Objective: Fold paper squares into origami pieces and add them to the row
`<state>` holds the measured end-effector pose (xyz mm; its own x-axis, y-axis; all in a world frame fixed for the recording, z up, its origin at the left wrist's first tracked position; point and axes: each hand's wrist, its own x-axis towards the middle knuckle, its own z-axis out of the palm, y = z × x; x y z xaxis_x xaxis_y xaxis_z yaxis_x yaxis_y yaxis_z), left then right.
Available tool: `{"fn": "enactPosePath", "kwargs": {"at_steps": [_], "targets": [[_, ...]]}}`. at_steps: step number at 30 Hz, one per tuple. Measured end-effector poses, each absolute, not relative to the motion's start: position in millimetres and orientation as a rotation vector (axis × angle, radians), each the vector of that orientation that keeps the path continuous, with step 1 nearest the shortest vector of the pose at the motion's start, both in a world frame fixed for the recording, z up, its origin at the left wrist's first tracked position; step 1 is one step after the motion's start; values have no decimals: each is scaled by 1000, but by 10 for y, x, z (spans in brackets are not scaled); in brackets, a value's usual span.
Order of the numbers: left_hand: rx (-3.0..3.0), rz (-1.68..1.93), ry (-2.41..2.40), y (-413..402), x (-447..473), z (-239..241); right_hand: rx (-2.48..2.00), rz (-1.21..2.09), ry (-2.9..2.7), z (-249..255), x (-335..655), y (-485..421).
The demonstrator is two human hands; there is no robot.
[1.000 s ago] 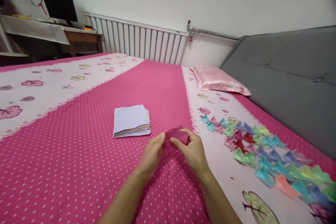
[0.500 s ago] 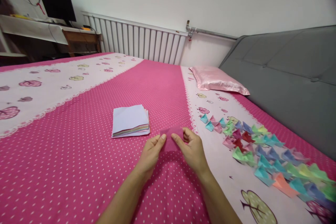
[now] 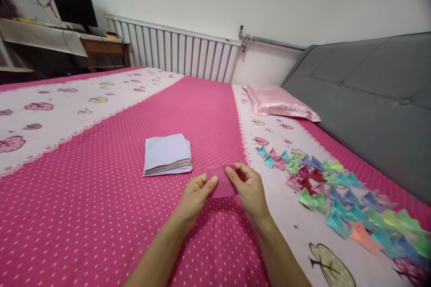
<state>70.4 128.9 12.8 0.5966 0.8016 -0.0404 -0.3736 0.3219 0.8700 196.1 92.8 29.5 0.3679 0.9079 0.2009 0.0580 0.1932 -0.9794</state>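
Observation:
A folded piece of dark pink paper (image 3: 220,180) is held just above the pink dotted bedspread (image 3: 101,202). My left hand (image 3: 194,197) pinches its left edge between thumb and fingers. My right hand (image 3: 249,188) pinches its right edge, the index finger lying across the top of the fold. Just left of the hands lies a stack of coloured square sheets (image 3: 167,154) with a pale lilac one on top. To the right, several folded paper pieces (image 3: 336,193) in blue, green, pink and orange lie in rows on the white band of the cover.
A pink satin pillow (image 3: 281,103) lies at the head of the bed beside a grey padded headboard (image 3: 373,98). A white radiator (image 3: 175,54) runs along the far wall. A desk with a dark monitor (image 3: 74,6) stands at the back left.
The pink paper went from a raised, part-open fold to a flatter shape held lower. Both hands shifted their pinch slightly along its edges.

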Motion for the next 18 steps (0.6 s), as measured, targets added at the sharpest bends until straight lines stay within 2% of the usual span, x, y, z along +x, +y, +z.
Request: {"fn": "enactPosePath", "kwargs": {"at_steps": [11, 18], "targets": [[1010, 922, 684, 1334, 714, 127, -1239, 798, -776, 304, 1982, 949], [1109, 876, 735, 1351, 669, 111, -1202, 996, -909, 303, 2058, 921]]}}
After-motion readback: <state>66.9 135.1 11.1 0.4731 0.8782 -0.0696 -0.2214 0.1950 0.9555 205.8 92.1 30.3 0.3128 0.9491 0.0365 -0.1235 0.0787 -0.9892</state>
